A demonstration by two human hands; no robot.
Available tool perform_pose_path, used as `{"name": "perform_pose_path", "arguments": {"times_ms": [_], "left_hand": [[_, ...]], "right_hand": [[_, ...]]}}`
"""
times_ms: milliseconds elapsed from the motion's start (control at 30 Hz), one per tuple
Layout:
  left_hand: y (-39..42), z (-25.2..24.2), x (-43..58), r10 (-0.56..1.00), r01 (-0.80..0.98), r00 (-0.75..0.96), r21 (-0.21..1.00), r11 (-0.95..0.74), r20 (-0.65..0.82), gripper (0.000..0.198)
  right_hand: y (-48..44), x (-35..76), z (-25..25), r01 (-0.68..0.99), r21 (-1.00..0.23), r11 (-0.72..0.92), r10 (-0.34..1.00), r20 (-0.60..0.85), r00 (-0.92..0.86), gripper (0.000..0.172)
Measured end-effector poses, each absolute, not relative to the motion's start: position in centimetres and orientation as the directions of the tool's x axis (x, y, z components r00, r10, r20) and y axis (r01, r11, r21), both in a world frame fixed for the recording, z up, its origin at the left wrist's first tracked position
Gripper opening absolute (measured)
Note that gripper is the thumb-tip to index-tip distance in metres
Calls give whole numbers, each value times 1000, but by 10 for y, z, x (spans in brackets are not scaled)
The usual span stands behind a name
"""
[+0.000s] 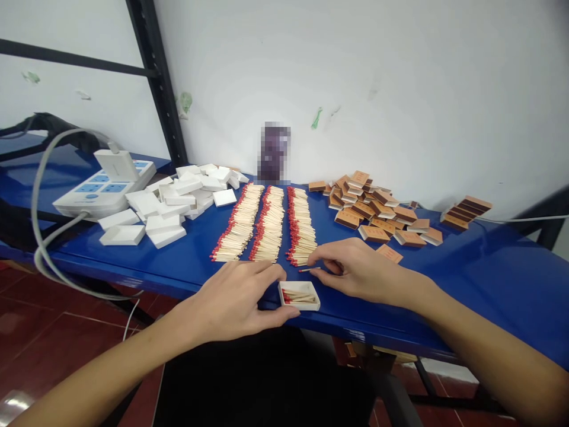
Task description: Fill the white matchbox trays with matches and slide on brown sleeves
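A small white tray [300, 295] with several red-tipped matches inside sits near the front edge of the blue table. My left hand [244, 296] grips its left end, thumb at the front and fingers behind. Just beyond the tray's right end, my right hand [351, 267] has thumb and index finger close around the plain end of a single match [307, 270], whose red tip points left. That match lies by the near end of the right row of matches [300, 228]. Two more rows, a middle one [268, 225] and a left one [240, 222], run beside it.
White empty trays [178, 198] are heaped at the left, beside a power strip [104, 187] with a looping cable [38, 196]. Orange-brown matchbox sleeves [373, 207] lie in a pile at the right, with a small stack [466, 212] farther right. A white wall [355, 71] stands behind.
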State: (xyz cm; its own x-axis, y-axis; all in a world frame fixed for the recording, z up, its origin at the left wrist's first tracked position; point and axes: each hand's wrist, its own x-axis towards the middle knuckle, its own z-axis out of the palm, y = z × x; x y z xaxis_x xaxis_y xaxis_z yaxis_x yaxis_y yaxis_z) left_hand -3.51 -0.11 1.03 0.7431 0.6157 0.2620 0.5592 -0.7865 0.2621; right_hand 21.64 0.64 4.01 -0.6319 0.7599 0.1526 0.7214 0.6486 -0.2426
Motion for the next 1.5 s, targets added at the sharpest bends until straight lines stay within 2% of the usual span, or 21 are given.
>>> {"name": "perform_pose_path", "arguments": {"times_ms": [300,533,800,933,1067,1167,1267,1500], "left_hand": [[0,12,-34,598,551,754,234,-801,272,31],[-1,11,-35,604,553,752,246,-796,262,30],[-1,10,-35,590,542,758,235,-807,278,31],[0,11,-35,597,546,755,242,-802,272,29],[-1,11,-34,605,557,751,239,-796,266,29],[-1,11,-34,599,554,752,231,-800,274,30],[-1,10,-35,599,554,752,229,-800,274,30],[-1,11,-35,594,553,756,218,-804,275,29]], "right_hand": [[9,218,36,712,-266,650,758,155,-634,17],[9,219,37,756,-360,547,813,13,-582,17],[-4,209,45,703,-429,568,809,130,-574,13],[-13,201,44,650,-469,598,767,98,-634,9],[-7,203,40,675,-435,596,783,128,-609,12],[3,210,36,707,-347,616,786,222,-576,9],[11,216,31,718,-260,645,764,244,-598,10],[14,215,28,708,-231,667,744,233,-626,14]]}}
